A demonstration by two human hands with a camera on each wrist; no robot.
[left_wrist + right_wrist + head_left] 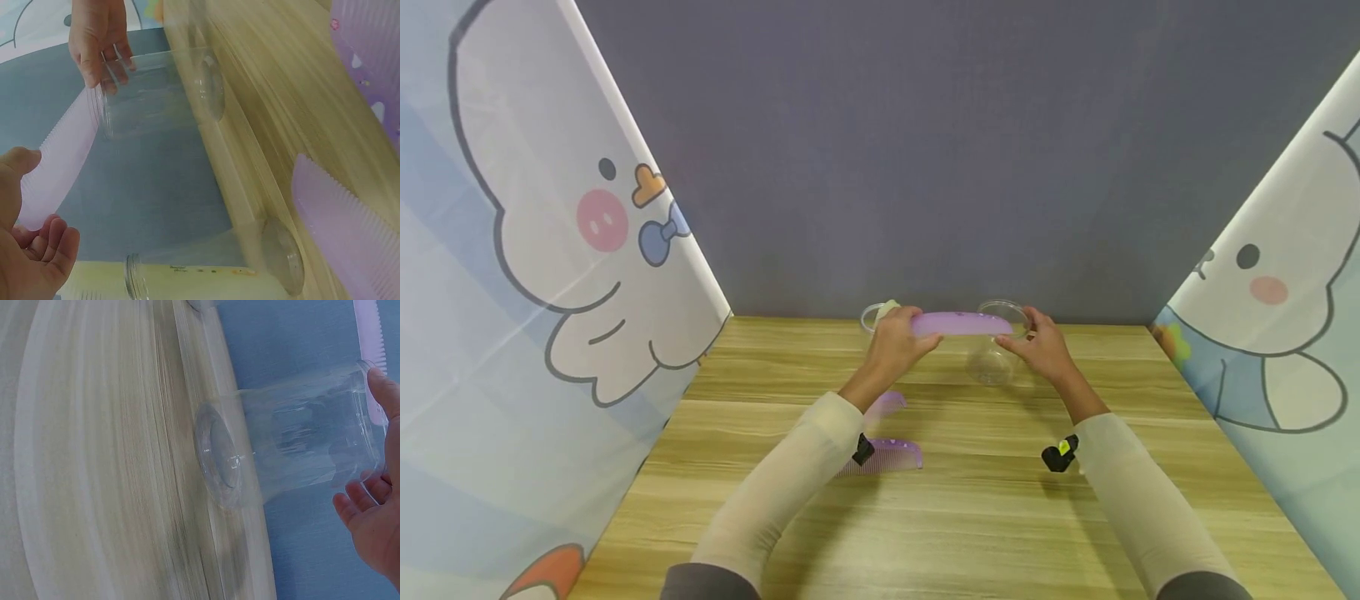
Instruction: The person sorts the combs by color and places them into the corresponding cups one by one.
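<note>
Purple comb [958,323]: held level above table [1000,517], left hand [895,342] fingers curled around 1 end; far end at clear jar [992,346] mouth. Right hand [1041,343] fingers curled on jar rim. 2 purple combs [887,454] lie below left wrist.

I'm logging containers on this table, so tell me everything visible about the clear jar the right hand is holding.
The clear jar is a see-through, plastic-looking cylinder with a round base and an open, ribbed mouth. It stands upright on the wooden table near the back wall and looks empty. The right hand grips its rim, and the purple comb held by the left hand lies level across the mouth.
</note>
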